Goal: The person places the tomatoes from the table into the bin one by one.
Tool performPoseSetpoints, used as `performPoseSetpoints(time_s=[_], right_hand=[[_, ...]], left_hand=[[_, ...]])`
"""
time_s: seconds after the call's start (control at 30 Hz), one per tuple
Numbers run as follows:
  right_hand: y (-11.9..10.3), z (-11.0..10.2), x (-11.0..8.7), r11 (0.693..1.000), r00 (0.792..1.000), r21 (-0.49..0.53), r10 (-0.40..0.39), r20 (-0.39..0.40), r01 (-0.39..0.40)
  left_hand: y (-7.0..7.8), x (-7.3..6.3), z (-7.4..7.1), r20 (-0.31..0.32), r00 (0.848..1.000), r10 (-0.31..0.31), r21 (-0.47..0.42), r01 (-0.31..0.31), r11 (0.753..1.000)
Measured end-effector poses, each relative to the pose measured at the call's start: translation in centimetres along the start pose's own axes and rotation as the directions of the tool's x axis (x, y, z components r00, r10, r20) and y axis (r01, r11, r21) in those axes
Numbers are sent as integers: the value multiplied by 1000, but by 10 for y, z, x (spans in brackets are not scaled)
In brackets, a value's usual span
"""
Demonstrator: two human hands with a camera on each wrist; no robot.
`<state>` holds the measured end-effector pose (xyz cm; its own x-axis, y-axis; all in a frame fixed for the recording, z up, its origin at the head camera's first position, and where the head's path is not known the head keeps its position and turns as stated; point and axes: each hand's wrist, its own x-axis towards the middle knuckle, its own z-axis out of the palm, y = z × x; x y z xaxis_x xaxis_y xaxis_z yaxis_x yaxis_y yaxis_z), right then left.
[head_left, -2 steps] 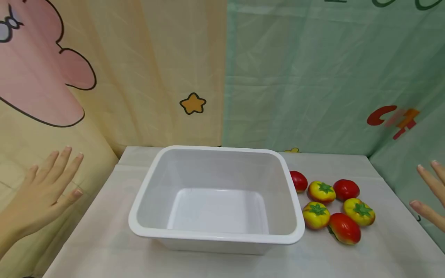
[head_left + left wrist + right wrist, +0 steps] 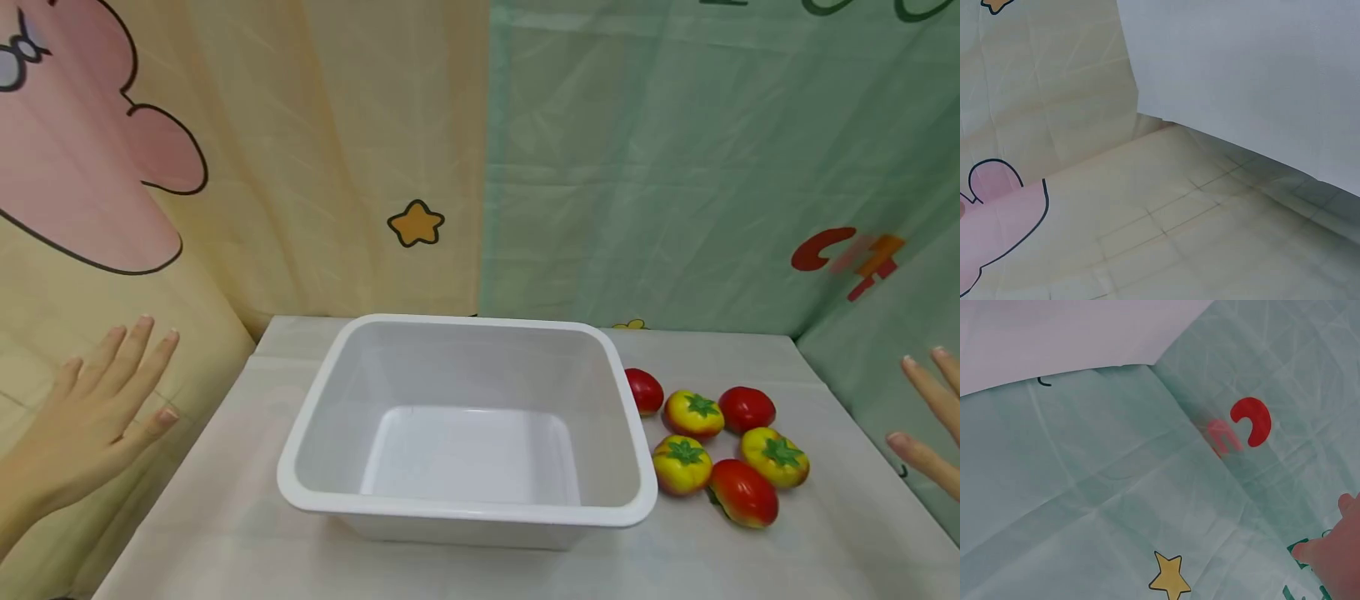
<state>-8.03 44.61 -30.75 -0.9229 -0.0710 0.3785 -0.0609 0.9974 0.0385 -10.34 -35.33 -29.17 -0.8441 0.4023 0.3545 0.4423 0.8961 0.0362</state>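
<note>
My left hand [image 2: 93, 417] hovers off the table's left side, fingers spread and straight, holding nothing. At the right edge of the head view my right hand [image 2: 933, 417] is partly cut off; its visible fingers are extended and touch nothing. Between the hands stands a white plastic basin [image 2: 465, 508] with nothing in it. Right of the basin lie several toy fruits: red ones, such as this red fruit [image 2: 744, 493], and yellow ones with green leaf tops, such as this yellow fruit [image 2: 682, 465]. Part of the right hand [image 2: 1335, 556] shows in the right wrist view.
A white cloth covers the table [image 2: 847, 500]. Behind it hangs a printed curtain [image 2: 637, 167], yellow on the left and green on the right, which also runs along both sides. The left wrist view shows the table cloth's hanging edge [image 2: 1241, 81].
</note>
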Motion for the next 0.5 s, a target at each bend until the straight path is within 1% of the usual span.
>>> performPoseSetpoints(time_s=[0.1,0.17,0.2,0.23,0.33,0.37,0.4,0.43,0.47,0.5], right_hand=[[-3,-3,-2,1000,999,-9,30,27,-30],[8,3,-3,999,999,-10,35,26,-35],[21,10,-3,999,998,-12,42,35,-42],[38,23,-3,998,998,-20,56,36,-55],[108,71,-6,996,997,-50,70,23,-69],[127,84,-6,995,997,-60,76,16,-75],[140,93,-7,994,997,-73,79,8,-79],[145,97,-8,992,996,-97,88,7,-87],[142,94,-9,992,997,-104,79,13,-77],[131,85,-10,991,997,-111,77,27,-73]], left_hand=[[1,0,1,2,1000,-3,-3,3,1000],[0,0,2,3,1000,-4,-3,4,1000],[0,0,2,2,1000,-6,-4,6,1000],[0,0,2,1,1000,-6,-4,6,1000],[-1,1,4,1,1000,-4,-8,4,1000],[-1,2,4,1,1000,-5,-10,5,1000],[-1,2,4,-2,1000,-5,-12,5,1000],[-1,2,5,-1,1000,-2,-14,2,1000],[-1,3,5,-1,1000,-2,-17,1,1000],[0,3,6,-2,1000,0,-20,0,1000]])
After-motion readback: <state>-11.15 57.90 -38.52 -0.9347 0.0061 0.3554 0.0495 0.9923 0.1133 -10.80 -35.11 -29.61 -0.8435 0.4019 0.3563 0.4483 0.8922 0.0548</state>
